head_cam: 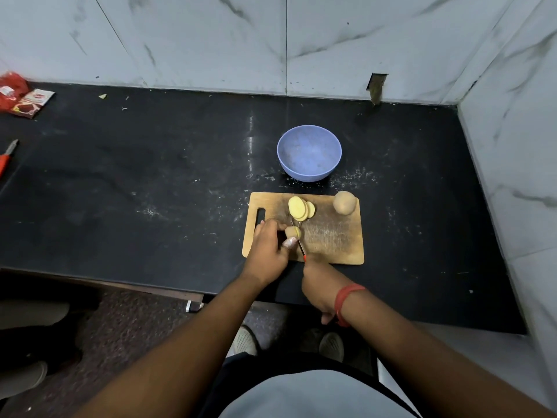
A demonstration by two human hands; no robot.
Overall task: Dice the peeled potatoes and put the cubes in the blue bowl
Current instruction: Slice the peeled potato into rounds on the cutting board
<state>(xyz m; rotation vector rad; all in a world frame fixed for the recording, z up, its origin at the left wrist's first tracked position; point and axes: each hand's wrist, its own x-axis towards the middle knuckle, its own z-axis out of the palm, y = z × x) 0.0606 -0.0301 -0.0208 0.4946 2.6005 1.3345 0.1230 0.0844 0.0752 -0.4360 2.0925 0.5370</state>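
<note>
- The potato piece (291,233) lies on the cutting board (337,236), near its front left.
- Left hand (266,248) fingers curl onto the piece, pinning it.
- Right hand (319,289) closes around the knife (300,247), blade in the piece.
- Slices (300,209) sit behind it; a whole potato (344,202) at the board's far right corner.
- The blue bowl (309,152) stands beyond the board.

Over at the far left of the black counter (150,176), red sachets (28,103) lie against a crumpled red packet (10,87), and nearer, at the edge, sits a red-handled tool (6,158). Marbled white wall tiles (211,40) behind, white shoes (331,345) on the speckled floor (135,327) below.
</note>
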